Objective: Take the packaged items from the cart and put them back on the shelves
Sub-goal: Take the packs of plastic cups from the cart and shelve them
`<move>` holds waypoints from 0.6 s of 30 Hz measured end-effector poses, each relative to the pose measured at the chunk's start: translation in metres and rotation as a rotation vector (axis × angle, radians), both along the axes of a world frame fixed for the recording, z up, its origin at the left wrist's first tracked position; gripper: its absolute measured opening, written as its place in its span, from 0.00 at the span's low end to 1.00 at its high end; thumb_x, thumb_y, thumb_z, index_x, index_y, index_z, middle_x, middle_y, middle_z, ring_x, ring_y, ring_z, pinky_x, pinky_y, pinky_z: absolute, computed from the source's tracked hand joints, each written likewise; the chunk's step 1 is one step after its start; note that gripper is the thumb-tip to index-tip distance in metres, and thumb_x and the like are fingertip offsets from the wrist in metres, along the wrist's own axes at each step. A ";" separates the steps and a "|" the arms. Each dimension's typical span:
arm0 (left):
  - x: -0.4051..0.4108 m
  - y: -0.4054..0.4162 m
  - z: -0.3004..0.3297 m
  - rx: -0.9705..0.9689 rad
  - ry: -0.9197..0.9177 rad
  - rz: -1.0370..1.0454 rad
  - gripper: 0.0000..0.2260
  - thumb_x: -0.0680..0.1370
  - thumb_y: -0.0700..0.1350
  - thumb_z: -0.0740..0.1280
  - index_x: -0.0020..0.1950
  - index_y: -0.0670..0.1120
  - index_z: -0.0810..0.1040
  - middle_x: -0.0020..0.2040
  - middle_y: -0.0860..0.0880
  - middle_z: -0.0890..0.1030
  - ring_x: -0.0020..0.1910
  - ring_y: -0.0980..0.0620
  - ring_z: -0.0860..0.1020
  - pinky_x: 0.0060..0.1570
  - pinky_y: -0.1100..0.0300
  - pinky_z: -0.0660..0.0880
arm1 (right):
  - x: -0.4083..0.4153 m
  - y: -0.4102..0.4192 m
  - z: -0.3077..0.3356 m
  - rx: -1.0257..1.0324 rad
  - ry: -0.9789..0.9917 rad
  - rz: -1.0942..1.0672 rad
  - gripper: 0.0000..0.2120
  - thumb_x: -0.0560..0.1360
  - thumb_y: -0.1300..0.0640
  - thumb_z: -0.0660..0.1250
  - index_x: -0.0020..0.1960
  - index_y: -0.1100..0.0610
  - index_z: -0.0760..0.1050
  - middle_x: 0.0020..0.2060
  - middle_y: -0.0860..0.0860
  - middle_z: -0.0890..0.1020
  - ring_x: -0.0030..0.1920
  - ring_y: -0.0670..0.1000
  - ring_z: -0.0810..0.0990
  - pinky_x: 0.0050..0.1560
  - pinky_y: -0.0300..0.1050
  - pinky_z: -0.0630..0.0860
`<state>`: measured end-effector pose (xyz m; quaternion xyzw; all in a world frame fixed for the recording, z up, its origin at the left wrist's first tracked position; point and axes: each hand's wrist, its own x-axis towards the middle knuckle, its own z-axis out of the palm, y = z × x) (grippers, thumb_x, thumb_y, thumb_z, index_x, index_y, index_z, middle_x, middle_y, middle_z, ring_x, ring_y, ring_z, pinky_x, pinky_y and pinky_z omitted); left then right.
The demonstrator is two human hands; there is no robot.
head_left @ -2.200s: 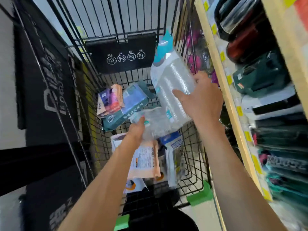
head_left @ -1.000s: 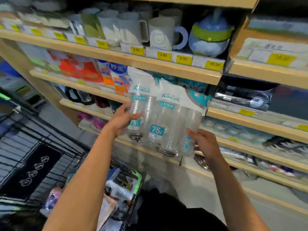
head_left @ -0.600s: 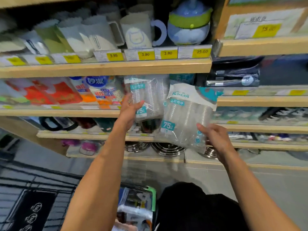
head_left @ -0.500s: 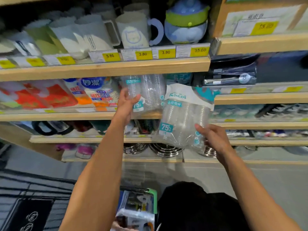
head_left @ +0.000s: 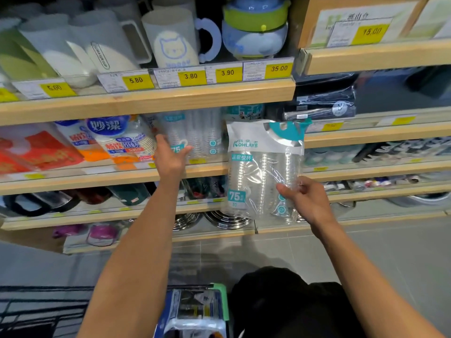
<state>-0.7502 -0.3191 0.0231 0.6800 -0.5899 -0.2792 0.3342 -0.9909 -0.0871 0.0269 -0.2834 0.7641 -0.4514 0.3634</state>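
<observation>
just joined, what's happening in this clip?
A person is restocking a store shelf from a cart. The left hand presses one pack of clear cups that already stands on the middle shelf. The right hand grips a second pack of clear cups by its lower part, held upright in front of the shelf edge, not yet set down. More packaged goods lie in the cart.

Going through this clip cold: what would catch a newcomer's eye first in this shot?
Probably the clear pack of plastic cups with its teal and white header, held by the right hand in front of the wooden shelves. Next, the left hand pressing a matching pack onto the second shelf, under a row of yellow price tags.
</observation>
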 end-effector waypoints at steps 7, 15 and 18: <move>0.010 0.006 -0.011 -0.042 -0.113 0.174 0.24 0.78 0.53 0.70 0.66 0.38 0.71 0.60 0.39 0.80 0.61 0.37 0.77 0.56 0.46 0.73 | 0.003 -0.022 0.009 0.033 0.144 0.031 0.41 0.53 0.25 0.73 0.56 0.52 0.79 0.49 0.51 0.85 0.52 0.52 0.83 0.57 0.56 0.79; -0.001 0.012 -0.012 -0.295 -0.048 0.295 0.29 0.70 0.55 0.77 0.63 0.42 0.70 0.59 0.45 0.76 0.58 0.46 0.75 0.60 0.51 0.73 | -0.006 -0.077 0.026 -0.044 0.308 0.001 0.23 0.68 0.38 0.74 0.51 0.57 0.80 0.44 0.49 0.83 0.48 0.54 0.82 0.50 0.46 0.75; -0.014 0.014 -0.001 -0.392 0.041 0.254 0.24 0.69 0.54 0.77 0.55 0.44 0.72 0.51 0.50 0.73 0.47 0.53 0.72 0.50 0.58 0.72 | -0.007 -0.100 0.025 -0.039 0.289 0.000 0.22 0.70 0.40 0.74 0.54 0.56 0.76 0.41 0.47 0.77 0.47 0.53 0.76 0.52 0.46 0.72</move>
